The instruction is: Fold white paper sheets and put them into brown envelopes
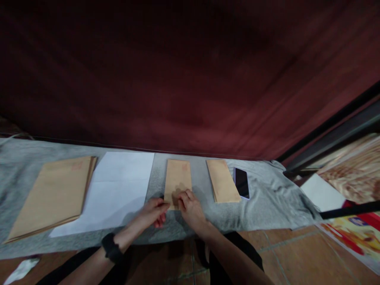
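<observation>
A small brown paper envelope [178,174] with faint red print near its top lies in front of me on the grey cloth. My left hand [156,211] pinches its lower left corner between thumb and forefinger, the other fingers curled beneath. My right hand [190,206] rests on the lower part, its fingers bent and drawn together on the paper near the bottom edge. That edge is partly hidden by the hands. To the right lies a small stack of similar brown envelopes [223,180], apart from both hands.
A phone [242,183] lies right of the small stack. Left of my hands are large white paper sheets [123,186], partly under a stack of big brown envelopes [56,188]. The grey cloth [267,202] ends at a dark red curtain [178,99]. A colourful printed box [356,237] stands lower right.
</observation>
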`<action>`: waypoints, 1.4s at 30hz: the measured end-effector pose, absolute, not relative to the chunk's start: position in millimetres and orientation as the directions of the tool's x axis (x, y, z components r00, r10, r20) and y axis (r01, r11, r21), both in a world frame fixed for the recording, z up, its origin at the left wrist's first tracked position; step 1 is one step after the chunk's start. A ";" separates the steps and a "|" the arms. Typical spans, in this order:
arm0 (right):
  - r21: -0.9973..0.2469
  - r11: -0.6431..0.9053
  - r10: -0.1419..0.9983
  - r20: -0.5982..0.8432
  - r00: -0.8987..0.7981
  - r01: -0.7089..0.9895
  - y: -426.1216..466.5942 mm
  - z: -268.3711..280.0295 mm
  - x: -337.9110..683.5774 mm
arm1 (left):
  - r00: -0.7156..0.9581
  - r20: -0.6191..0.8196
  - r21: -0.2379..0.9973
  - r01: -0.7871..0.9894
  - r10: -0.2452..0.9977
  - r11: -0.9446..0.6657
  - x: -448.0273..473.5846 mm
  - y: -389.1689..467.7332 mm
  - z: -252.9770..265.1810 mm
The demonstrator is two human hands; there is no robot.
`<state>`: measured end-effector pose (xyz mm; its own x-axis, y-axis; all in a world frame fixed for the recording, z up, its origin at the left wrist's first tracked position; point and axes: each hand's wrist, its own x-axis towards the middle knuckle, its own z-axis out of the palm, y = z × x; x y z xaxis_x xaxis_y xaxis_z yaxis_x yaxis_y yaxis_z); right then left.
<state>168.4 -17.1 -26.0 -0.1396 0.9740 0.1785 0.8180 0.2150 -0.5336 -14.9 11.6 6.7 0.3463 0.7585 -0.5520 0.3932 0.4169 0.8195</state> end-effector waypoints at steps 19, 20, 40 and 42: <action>-0.733 0.318 0.915 0.071 -0.396 0.602 0.9 -15.8 205.2 | 0.546 0.209 0.213 0.784 0.811 -0.583 11.1 119.1 -47.5; -0.716 0.331 0.914 0.081 -0.397 0.615 1.1 -17.9 204.8 | 0.553 0.181 0.203 0.788 0.814 -0.581 15.3 127.6 -46.9; -0.585 0.345 0.927 0.089 -0.364 0.734 2.3 -12.4 207.1 | 0.815 -0.040 0.387 0.546 0.578 -0.743 11.1 75.8 -31.1; -0.582 0.359 0.924 0.108 -0.368 0.730 2.9 -15.2 208.1 | 0.817 -0.050 0.367 0.551 0.575 -0.750 9.0 60.1 -28.7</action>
